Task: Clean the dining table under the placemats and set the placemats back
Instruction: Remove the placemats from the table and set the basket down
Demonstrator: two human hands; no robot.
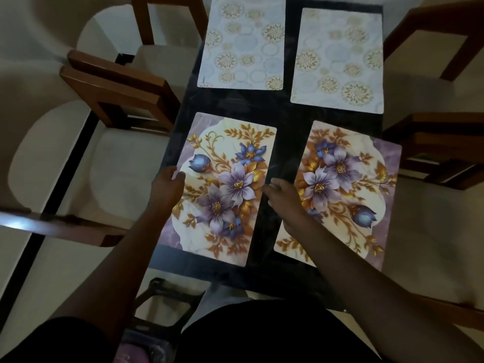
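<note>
**Placemats down, one being squared**

The left hand (167, 179) pinches the left edge of the near floral placemat (222, 189). The right hand (284, 199) is at its right edge, grip unclear. The other floral placemat (348, 184) and the pale placemats (241, 43) lie flat on the tabletop (288, 111), so probably only straightening remains.

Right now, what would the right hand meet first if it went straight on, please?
Probably the right edge of the near-left floral placemat, since the right hand points forward-left; depth is unclear.
</note>
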